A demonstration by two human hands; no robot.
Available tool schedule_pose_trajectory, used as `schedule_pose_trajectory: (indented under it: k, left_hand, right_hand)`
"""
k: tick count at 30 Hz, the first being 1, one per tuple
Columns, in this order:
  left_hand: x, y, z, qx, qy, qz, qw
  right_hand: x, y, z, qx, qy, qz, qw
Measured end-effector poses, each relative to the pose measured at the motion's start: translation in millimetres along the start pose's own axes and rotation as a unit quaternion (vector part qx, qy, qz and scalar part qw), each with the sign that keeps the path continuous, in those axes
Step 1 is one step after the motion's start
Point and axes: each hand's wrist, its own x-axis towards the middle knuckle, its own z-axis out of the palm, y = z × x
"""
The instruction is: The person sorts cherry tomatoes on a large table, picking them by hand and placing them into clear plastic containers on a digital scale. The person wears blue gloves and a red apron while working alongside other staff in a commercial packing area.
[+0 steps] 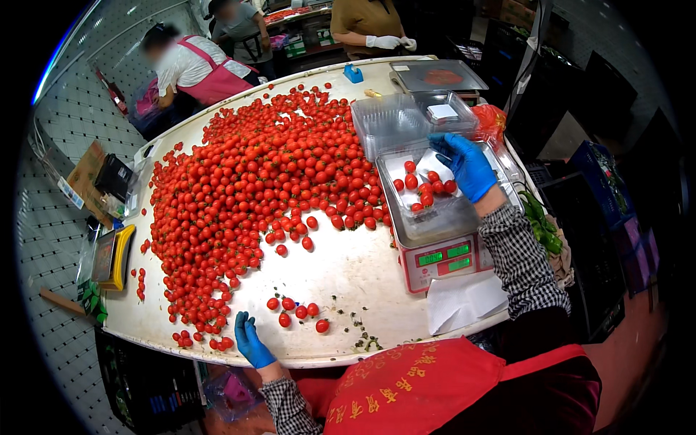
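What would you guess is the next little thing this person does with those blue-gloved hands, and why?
Probably the left hand scoops up the few loose tomatoes just beside it. The clear tray on the scale holds only a handful of tomatoes, the right hand rests at the tray's far edge, and the left hand looks empty.

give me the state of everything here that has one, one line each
left hand: gloved blue, resting at the table edge, holding nothing visible
right hand: gloved blue, over the tray on the scale
clear tray: open, partly filled with tomatoes
scale: switched on, green displays lit
stack of clear trays: empty
tomato pile: loose, spread over the table
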Motion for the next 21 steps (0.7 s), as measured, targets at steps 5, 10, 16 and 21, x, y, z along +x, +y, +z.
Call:
schedule_pose_trajectory:
  k: [5,10,16,21]
  left_hand:
    - [0.2,-24.8,-28.8,0.124,-0.047,-0.013,0.991]
    - [-14.0,-13.0,-30.2,0.29,-0.178,0.171,0.925]
    - [-19.7,18.2,-9.2,0.528,-0.247,0.146,0.799]
    - [-4.6,12.4,2.6,0.512,-0.239,0.137,0.814]
  right_hand:
    - [-36.7,-15.3,43.1,-0.01,-0.09,-0.077,0.993]
    - [-105.9,57.5,104.2,-0.174,-0.243,-0.003,0.954]
    - [-154.8,144.6,144.3,-0.539,-0.426,-0.061,0.724]
    - [-176.1,181.9,189.5,-0.58,-0.498,-0.124,0.633]
